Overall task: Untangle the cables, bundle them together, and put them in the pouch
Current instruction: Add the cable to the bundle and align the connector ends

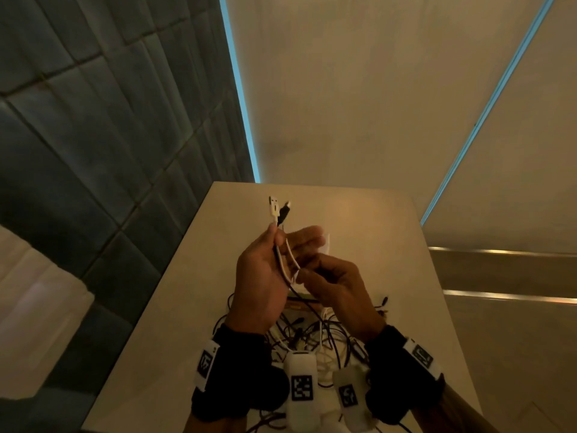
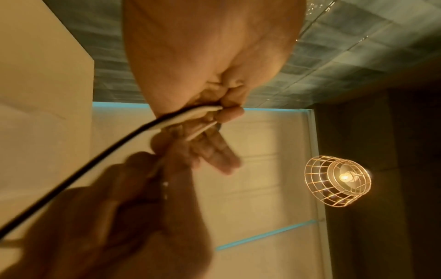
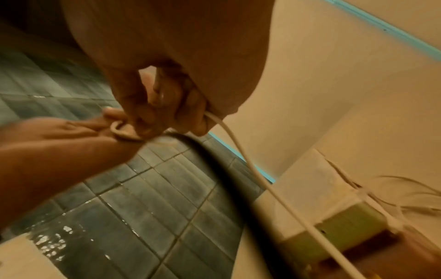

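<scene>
My left hand [image 1: 276,234] is raised over the table and pinches a white cable [image 1: 274,220] and a black cable [image 1: 282,214] side by side. Their plugs stick up past the fingers. Just to its right, my right hand [image 1: 301,272] pinches a loop of the white cable, which runs down from my fingers [image 3: 205,120] in the right wrist view. The black cable [image 2: 83,169] trails from the left hand toward the tangle of cables [image 1: 312,334] on the table below both wrists. A green and white flat thing [image 3: 334,224], perhaps the pouch, lies under the tangle.
The beige table [image 1: 374,232] is narrow, with a dark tiled wall [image 1: 109,151] off its left edge and pale panels behind it. A caged lamp [image 2: 337,180] hangs overhead. A white sheet [image 1: 326,243] shows behind my fingers.
</scene>
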Motion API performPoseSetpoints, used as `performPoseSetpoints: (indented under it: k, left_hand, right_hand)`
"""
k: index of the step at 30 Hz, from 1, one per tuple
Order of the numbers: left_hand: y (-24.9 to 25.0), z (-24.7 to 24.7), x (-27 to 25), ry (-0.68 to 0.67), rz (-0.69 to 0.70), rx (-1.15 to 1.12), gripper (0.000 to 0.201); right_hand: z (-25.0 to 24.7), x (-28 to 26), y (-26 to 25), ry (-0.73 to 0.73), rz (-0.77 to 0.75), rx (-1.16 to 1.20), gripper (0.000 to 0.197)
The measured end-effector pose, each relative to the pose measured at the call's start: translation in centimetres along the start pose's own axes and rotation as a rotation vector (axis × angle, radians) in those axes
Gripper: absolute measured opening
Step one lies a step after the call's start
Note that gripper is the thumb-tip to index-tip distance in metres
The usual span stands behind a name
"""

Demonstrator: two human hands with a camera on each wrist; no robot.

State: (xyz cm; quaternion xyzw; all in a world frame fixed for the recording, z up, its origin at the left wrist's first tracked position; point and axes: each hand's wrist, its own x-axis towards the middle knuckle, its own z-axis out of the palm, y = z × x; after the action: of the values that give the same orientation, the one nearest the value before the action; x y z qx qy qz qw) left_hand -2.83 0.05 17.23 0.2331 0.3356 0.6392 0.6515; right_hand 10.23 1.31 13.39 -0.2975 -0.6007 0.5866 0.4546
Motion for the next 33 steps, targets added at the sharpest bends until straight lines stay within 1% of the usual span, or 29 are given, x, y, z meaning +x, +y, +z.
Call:
performPoseSetpoints:
  k: [2,4,8,10,14,17,18,21,23,25,27,29,30,31,33]
  left_hand:
    - [0.1,0.0,0.1,-0.022,0.082,-0.008,0.034]
    - [0.1,-0.3,0.3,-0.021,0.149,0.000,0.033]
    - [0.0,-0.7,0.2,-0.003,0.164,0.029,0.034]
    - [0.0,-0.7,0.1,0.010,0.171,0.035,0.033]
    - [0.5,-1.0,0.1,0.034,0.202,0.044,0.031]
    - [1.1,-1.2,0.0,0.042,0.237,0.060,0.031]
    - [1.3,-1.2,-0.1,0.052,0.242,0.058,0.030]
    - [1.7,-1.1,-0.2,0.065,0.250,0.060,0.030]
    - [2.2,-1.1,-0.2,0.068,0.259,0.072,0.029]
    - [2.4,-1.2,-0.2,0.086,0.250,0.091,0.027]
    - [2.1,-1.4,-0.1,0.121,0.233,0.119,0.030]
    - [1.5,-1.7,0.1,0.179,0.209,0.158,0.034]
    - [1.2,-1.8,0.3,0.210,0.193,0.177,0.035]
    - [0.9,-1.9,0.4,0.240,0.173,0.199,0.035]
    - [0.3,-2.0,0.7,0.294,0.120,0.247,0.034]
  right_hand:
    - [-0.2,-0.3,1.4,-0.027,0.060,0.025,0.017]
    - [-0.3,-0.6,2.8,-0.067,0.079,-0.003,0.020]
    - [-1.3,-1.1,6.7,-0.090,0.096,-0.058,0.028]
    - [-1.7,-1.3,8.6,-0.087,0.103,-0.077,0.028]
    - [-2.4,-2.2,11.9,-0.029,0.183,-0.141,0.027]
    - [-2.8,-3.2,13.9,0.014,0.243,-0.188,0.044]
    - [-2.8,-3.4,14.4,0.022,0.251,-0.198,0.046]
    - [-3.1,-3.5,15.8,0.033,0.298,-0.221,0.031]
    - [-3.5,-3.8,16.8,0.055,0.341,-0.230,0.030]
    - [-3.8,-3.8,17.1,0.093,0.364,-0.271,0.037]
    - [-3.9,-2.9,15.8,0.169,0.371,-0.294,0.037]
    - [-3.6,-1.4,13.1,0.283,0.319,-0.235,0.027]
    - [-3.3,-0.5,11.1,0.309,0.278,-0.175,0.022]
    - [-2.8,0.4,9.0,0.305,0.233,-0.099,0.019]
    - [-1.9,1.5,4.9,0.246,0.127,-0.003,0.017]
